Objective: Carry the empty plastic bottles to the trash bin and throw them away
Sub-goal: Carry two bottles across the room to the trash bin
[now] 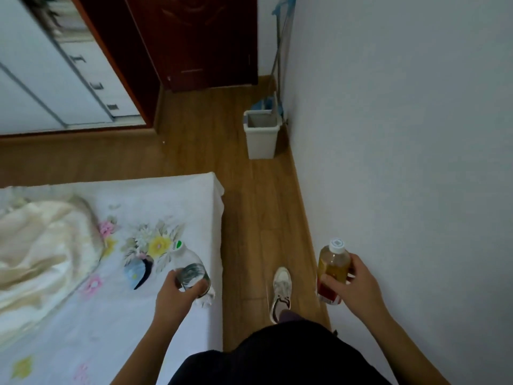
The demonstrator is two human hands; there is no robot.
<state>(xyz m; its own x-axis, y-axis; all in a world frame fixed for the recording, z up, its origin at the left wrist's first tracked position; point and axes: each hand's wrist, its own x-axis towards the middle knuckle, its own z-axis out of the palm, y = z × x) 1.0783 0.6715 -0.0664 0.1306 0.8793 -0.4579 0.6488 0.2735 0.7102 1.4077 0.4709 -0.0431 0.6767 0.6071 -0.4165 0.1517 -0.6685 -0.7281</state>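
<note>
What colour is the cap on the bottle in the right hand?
White, seen in the head view: cap on the amber bottle, right hand.

A home bedroom. Bed [155, 207] with a white flowered sheet and a rumpled cream quilt [41, 251] lying on it. Beyond the bed's foot, a white wardrobe [36, 79] and a dark red wooden door [200, 43]. Right of the bed, wood-plank floor [258, 218] along a plain white wall [402, 134].

A clear bottle [191, 269] with green-white cap, an amber bottle [333, 266] with white cap and red label, a white bin [261, 134], white floral bedsheet [133, 218], brown wood floor [258, 204].
</note>
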